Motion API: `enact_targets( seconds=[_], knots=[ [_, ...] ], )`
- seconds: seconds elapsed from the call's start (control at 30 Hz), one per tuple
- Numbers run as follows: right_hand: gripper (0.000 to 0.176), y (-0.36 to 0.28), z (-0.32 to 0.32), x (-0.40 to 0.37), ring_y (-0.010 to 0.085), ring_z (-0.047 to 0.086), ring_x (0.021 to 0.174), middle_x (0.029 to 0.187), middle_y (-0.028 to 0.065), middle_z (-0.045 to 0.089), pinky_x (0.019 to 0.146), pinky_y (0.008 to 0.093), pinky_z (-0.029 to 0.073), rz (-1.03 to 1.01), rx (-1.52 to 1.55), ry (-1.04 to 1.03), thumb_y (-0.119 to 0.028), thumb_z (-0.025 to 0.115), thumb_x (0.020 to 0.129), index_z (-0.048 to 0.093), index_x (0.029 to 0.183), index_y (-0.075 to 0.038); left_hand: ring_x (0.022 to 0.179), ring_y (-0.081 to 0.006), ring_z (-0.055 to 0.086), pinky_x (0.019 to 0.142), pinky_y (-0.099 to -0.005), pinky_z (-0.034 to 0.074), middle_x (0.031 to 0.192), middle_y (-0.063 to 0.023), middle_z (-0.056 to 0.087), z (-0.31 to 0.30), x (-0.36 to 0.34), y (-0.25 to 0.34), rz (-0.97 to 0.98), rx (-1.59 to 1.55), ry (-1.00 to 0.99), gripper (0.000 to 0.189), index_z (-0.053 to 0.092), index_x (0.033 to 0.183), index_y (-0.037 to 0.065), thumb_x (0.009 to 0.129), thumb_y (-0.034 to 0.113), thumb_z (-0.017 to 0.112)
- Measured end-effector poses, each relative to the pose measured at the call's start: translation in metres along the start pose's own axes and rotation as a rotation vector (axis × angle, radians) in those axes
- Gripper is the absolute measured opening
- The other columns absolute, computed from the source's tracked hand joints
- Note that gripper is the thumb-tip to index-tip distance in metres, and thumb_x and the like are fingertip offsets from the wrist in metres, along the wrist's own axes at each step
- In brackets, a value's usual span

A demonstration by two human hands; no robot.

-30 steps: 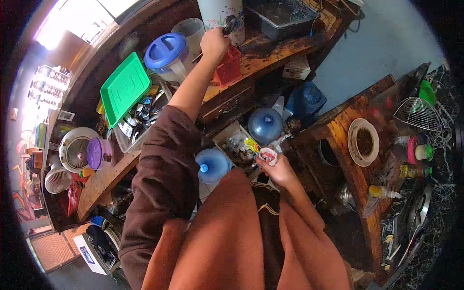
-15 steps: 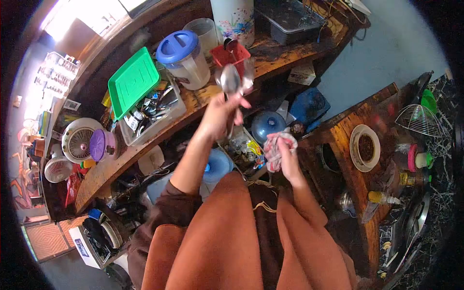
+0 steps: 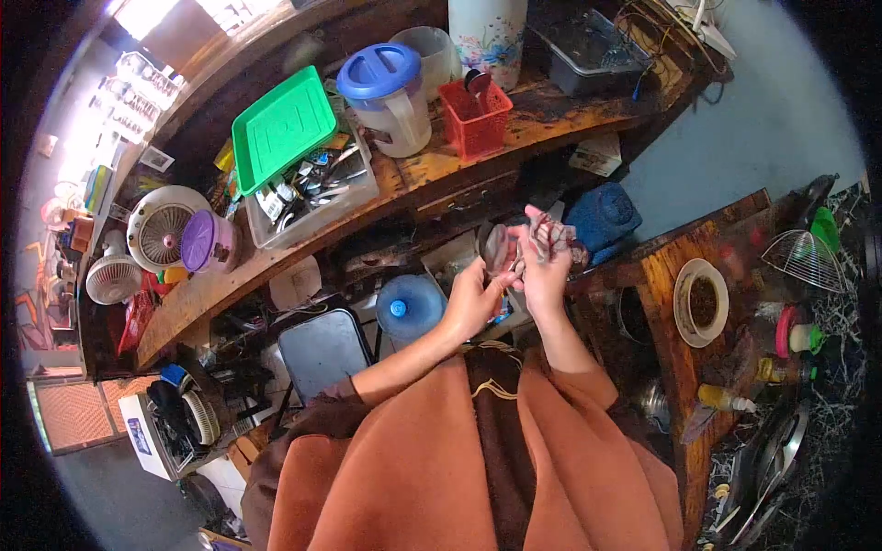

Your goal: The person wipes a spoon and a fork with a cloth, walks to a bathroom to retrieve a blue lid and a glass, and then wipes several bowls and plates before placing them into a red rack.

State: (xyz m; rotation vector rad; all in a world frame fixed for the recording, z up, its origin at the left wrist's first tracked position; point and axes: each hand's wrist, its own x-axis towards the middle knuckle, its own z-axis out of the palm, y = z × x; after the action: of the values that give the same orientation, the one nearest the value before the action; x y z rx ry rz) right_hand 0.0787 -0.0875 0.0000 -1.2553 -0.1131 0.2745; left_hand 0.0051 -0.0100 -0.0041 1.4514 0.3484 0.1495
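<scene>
My two hands are together in front of my lap. My left hand [image 3: 478,296] is closed round metal spoons [image 3: 497,246], whose blurred bowls point up and away from me. Right beside it, my right hand [image 3: 544,275] is closed on a crumpled pinkish-white cloth [image 3: 554,233], the cloth close against the spoons. Fingers hide most of the spoon handles. Beyond the hands, a red plastic basket [image 3: 476,124] stands on the wooden counter with a dark-handled utensil in it.
Along the counter [image 3: 404,174] are a blue-lidded pitcher [image 3: 386,106], a green tray [image 3: 285,129] over a bin of cutlery [image 3: 312,197], and fans [image 3: 168,234]. A blue water jug [image 3: 411,308] stands below. On the right-hand wooden table [image 3: 675,285] sits a bowl [image 3: 701,303].
My left hand has come down from near the red basket with the spoons, toward me and right, meeting my right hand. The right hand and cloth have risen slightly. The view has shifted.
</scene>
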Motion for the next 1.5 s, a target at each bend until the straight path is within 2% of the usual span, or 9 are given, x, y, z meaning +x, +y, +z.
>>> enact_targets(
  seconds=[0.2, 0.43, 0.63, 0.77, 0.93, 1.03, 1.2, 1.33, 1.5],
  knots=[
    [0.035, 0.006, -0.015, 0.021, 0.0074, 0.05, 0.062, 0.071, 0.0012, 0.054, 0.057, 0.0198, 0.04, -0.02, -0.202, 0.04, -0.039, 0.038, 0.086, 0.052, 0.084, -0.006, 0.037, -0.0063, 0.038, 0.035, -0.0201, 0.031, 0.064, -0.0022, 0.057, -0.008, -0.007, -0.007, -0.09, -0.003, -0.121, 0.014, 0.048, 0.09, 0.002, 0.083, 0.013, 0.047],
    [0.049, -0.013, -0.016, 0.022, 0.0228, 0.056, 0.077, 0.086, 0.0138, 0.058, 0.07, 0.0338, 0.046, 0.323, 0.494, -0.136, -0.044, 0.033, 0.085, 0.05, 0.096, 0.001, 0.036, -0.0034, 0.03, 0.032, -0.0176, 0.023, 0.068, -0.0045, 0.055, -0.025, -0.003, -0.006, -0.409, -0.49, -0.417, 0.022, 0.049, 0.094, 0.002, 0.084, 0.022, 0.046],
    [0.036, -0.033, -0.009, 0.014, 0.0098, 0.039, 0.039, 0.048, -0.0022, 0.039, 0.039, 0.0231, 0.033, 0.387, 0.423, 0.194, -0.043, 0.046, 0.08, 0.046, 0.063, -0.011, 0.037, -0.0043, 0.034, 0.033, -0.0172, 0.026, 0.07, -0.005, 0.057, -0.012, -0.006, -0.008, -0.285, -0.242, -0.424, 0.022, 0.048, 0.088, 0.004, 0.084, 0.025, 0.047],
    [0.046, -0.029, -0.028, 0.016, 0.0068, 0.02, 0.028, 0.037, -0.0045, 0.023, 0.028, 0.0209, 0.02, 0.368, 0.549, -0.064, -0.044, 0.04, 0.082, 0.032, 0.048, -0.014, 0.034, -0.004, 0.033, 0.031, -0.0182, 0.024, 0.063, -0.0037, 0.055, -0.009, -0.011, 0.003, -0.331, -0.181, -0.471, 0.025, 0.051, 0.083, 0.003, 0.084, 0.027, 0.046],
    [0.042, -0.042, -0.05, 0.044, 0.0074, 0.027, 0.03, 0.04, -0.003, 0.03, 0.03, 0.0213, 0.026, 0.13, 0.542, -0.051, -0.043, 0.04, 0.082, 0.04, 0.053, -0.013, 0.033, -0.0047, 0.032, 0.031, -0.0193, 0.022, 0.054, -0.0012, 0.049, -0.031, -0.011, 0.003, -0.344, -0.127, -0.476, 0.027, 0.049, 0.071, 0.004, 0.085, 0.028, 0.044],
    [0.037, -0.026, -0.055, 0.057, 0.011, 0.048, 0.046, 0.06, 0.0028, 0.05, 0.039, 0.023, 0.039, -0.221, 0.053, 0.428, -0.042, 0.042, 0.082, 0.05, 0.074, -0.007, 0.033, -0.0053, 0.032, 0.031, -0.0199, 0.023, 0.05, -0.0006, 0.046, -0.028, -0.012, 0.001, -0.312, -0.089, -0.319, 0.03, 0.048, 0.065, 0.005, 0.085, 0.028, 0.044],
    [0.048, 0.024, -0.047, 0.007, 0.0164, 0.052, 0.079, 0.082, 0.0078, 0.053, 0.063, 0.0273, 0.045, 0.498, 0.191, -0.13, -0.051, 0.046, 0.076, 0.049, 0.097, -0.008, 0.033, -0.0046, 0.032, 0.031, -0.0197, 0.024, 0.046, 0.0017, 0.043, -0.025, -0.005, -0.027, -0.155, 0.046, -0.102, 0.033, 0.049, 0.061, 0.006, 0.085, 0.028, 0.044],
    [0.023, 0.023, -0.017, 0.003, 0.0148, 0.054, 0.075, 0.085, 0.0093, 0.057, 0.068, 0.0283, 0.044, 0.182, 0.275, -0.075, -0.023, 0.051, 0.082, 0.055, 0.09, -0.003, 0.036, -0.0051, 0.037, 0.033, -0.0208, 0.027, 0.049, 0.0017, 0.048, -0.01, -0.013, -0.039, 0.008, 0.284, -0.166, 0.027, 0.048, 0.063, 0.007, 0.085, 0.023, 0.045],
    [0.026, 0.01, -0.013, 0.004, 0.0125, 0.054, 0.058, 0.071, 0.0073, 0.056, 0.051, 0.0257, 0.045, 0.182, 0.308, 0.253, -0.026, 0.049, 0.083, 0.053, 0.088, -0.001, 0.044, -0.0095, 0.039, 0.044, -0.0268, 0.033, 0.047, -0.0033, 0.046, 0.001, -0.017, -0.02, -0.174, 0.145, -0.094, 0.037, 0.051, 0.051, 0.004, 0.082, 0.025, 0.048]
  ],
)
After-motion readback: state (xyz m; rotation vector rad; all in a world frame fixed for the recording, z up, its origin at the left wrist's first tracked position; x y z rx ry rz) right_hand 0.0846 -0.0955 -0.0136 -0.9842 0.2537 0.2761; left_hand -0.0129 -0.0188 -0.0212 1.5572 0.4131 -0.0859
